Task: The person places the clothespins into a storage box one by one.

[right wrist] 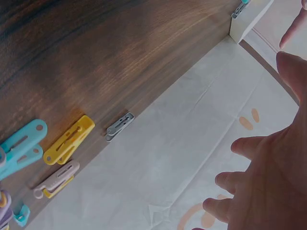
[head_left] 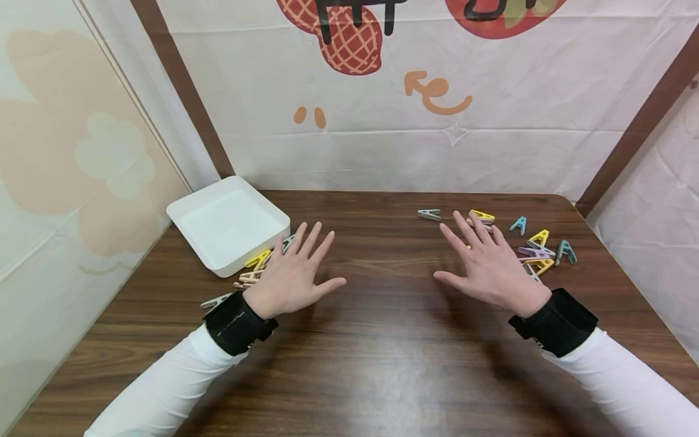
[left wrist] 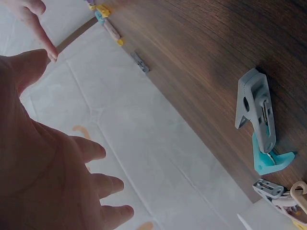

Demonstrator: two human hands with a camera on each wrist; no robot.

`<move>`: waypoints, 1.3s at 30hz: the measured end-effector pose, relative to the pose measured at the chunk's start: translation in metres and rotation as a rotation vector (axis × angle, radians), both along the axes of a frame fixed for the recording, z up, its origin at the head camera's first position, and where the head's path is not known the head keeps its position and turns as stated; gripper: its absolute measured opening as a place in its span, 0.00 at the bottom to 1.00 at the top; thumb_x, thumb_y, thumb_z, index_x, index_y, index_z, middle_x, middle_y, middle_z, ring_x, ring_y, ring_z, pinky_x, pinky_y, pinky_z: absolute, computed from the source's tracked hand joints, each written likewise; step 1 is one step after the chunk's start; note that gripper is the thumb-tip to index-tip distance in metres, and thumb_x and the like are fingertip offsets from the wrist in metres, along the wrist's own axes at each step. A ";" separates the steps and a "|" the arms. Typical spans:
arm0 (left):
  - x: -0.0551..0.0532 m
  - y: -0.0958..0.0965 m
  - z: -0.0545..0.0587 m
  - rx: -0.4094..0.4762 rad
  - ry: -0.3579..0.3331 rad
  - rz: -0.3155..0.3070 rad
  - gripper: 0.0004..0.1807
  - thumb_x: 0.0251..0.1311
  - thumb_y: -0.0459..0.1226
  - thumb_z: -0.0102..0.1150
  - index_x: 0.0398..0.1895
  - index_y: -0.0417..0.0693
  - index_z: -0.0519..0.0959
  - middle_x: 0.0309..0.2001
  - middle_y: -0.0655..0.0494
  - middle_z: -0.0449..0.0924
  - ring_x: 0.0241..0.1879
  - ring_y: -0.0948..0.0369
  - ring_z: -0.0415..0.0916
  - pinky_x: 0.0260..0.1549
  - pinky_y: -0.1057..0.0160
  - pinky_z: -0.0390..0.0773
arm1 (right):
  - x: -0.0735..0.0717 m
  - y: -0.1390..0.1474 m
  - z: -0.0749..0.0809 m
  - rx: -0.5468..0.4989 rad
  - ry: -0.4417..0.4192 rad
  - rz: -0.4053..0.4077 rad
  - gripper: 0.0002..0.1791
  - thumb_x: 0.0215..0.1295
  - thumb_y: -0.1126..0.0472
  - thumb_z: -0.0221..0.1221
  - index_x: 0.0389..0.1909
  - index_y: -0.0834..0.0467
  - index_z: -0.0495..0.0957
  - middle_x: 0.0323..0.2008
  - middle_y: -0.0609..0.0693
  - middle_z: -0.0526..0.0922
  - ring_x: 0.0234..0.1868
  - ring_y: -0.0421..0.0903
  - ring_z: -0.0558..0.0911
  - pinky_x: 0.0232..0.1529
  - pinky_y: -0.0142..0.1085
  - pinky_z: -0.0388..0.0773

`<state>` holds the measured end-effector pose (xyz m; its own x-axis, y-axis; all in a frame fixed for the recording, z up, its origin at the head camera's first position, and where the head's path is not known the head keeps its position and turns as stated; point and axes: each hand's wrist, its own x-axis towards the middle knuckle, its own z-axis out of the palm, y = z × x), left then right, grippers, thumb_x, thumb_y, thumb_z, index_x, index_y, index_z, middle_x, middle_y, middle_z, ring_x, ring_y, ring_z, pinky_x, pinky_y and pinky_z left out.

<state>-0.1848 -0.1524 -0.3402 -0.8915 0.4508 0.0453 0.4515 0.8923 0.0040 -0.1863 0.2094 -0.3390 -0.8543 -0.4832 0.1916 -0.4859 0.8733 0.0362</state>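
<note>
My left hand (head_left: 292, 270) is held above the table with fingers spread, holding nothing. Beneath and beside it lie clothespins, among them a yellow clothespin (head_left: 258, 259) and a grey one (head_left: 216, 300); the hand partly hides this group. In the left wrist view a grey clothespin (left wrist: 256, 105) overlaps a teal clothespin (left wrist: 269, 162). Over the right side my right hand (head_left: 488, 270) has its fingers spread too, with nothing in it. Around it are clothespins, including a purple clothespin (head_left: 535, 252) and a dark green clothespin (head_left: 566, 252). The right wrist view shows a yellow clothespin (right wrist: 69, 139) near a light blue one (right wrist: 24, 146).
A shallow white tray (head_left: 229, 221) stands at the back left of the brown wooden table (head_left: 377, 346). Near the back edge lies a lone grey clothespin (head_left: 429, 214). Printed white curtains (head_left: 371, 155) hang behind the table and at both sides.
</note>
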 end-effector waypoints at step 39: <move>-0.015 -0.079 0.002 -0.019 -0.065 0.162 0.51 0.63 0.69 0.37 0.77 0.43 0.47 0.75 0.36 0.39 0.73 0.38 0.34 0.60 0.29 0.33 | -0.024 -0.016 -0.003 0.081 -0.003 0.081 0.48 0.63 0.31 0.52 0.75 0.56 0.53 0.74 0.63 0.48 0.74 0.61 0.47 0.65 0.61 0.50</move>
<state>-0.1993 -0.2315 -0.3386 -0.9532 0.3016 -0.0218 0.3014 0.9534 0.0107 -0.2101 0.1939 -0.3420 -0.8124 -0.5643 0.1471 -0.5547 0.8256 0.1037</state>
